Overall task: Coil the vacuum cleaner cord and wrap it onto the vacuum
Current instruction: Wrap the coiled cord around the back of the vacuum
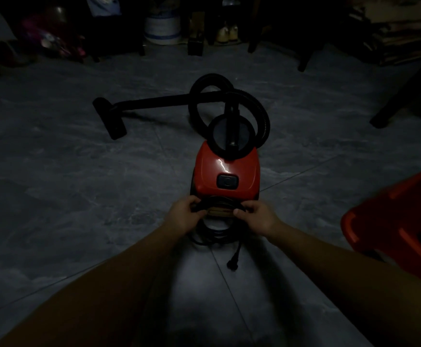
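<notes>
Black flexible power cord (210,237) coiled against near end of red plastic canister vacuum (225,169), mid-floor, plug (232,263) trailing. Left hand (185,217), right hand (258,216): fingers curled, pinching coil's opposite sides. Likely light, floppy, springy; hold bundled loops together.

A dim room at home: grey tiled floor (79,171), shoes (227,33) by the wall, dark chair legs (304,58), red plastic stool (399,226).
</notes>
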Demonstrator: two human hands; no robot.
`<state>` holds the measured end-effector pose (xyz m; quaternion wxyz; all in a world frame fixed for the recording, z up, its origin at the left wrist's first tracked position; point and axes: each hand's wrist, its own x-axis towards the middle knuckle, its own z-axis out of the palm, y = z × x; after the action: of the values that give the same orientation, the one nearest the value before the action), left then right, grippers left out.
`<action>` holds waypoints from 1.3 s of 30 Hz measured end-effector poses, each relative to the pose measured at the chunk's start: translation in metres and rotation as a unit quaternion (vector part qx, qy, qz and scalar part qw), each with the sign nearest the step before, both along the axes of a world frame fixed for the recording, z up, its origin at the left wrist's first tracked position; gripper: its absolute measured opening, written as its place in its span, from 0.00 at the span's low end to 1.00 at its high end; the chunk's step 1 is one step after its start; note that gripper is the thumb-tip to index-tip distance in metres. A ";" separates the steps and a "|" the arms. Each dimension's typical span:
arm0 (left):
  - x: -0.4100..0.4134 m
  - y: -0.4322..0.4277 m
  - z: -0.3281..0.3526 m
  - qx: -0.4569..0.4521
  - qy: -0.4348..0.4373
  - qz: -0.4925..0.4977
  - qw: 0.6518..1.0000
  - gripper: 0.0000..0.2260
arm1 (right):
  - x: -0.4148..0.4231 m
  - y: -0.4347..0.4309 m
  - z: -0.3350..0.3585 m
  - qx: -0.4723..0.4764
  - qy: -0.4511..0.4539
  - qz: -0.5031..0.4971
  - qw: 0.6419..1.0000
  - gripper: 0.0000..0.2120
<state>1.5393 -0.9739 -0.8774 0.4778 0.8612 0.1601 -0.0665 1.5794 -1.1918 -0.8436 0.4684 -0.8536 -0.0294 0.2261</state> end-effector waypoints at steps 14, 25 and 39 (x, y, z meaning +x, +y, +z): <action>-0.013 -0.032 -0.007 -0.085 0.063 0.052 0.993 0.11 | -0.029 -0.026 -0.011 0.044 0.050 -0.185 0.980 0.14; -0.014 -0.037 -0.005 -0.084 0.006 0.011 0.996 0.09 | -0.022 -0.028 -0.010 0.049 0.038 -0.165 0.984 0.10; -0.013 -0.035 -0.001 -0.084 0.034 0.010 0.996 0.15 | -0.025 -0.033 -0.012 -0.089 -0.080 -0.086 0.989 0.10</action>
<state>1.5260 -1.0087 -0.8789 0.5436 0.8135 0.1785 -0.1040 1.5547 -1.2245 -0.8554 0.4042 -0.9066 0.0266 0.1180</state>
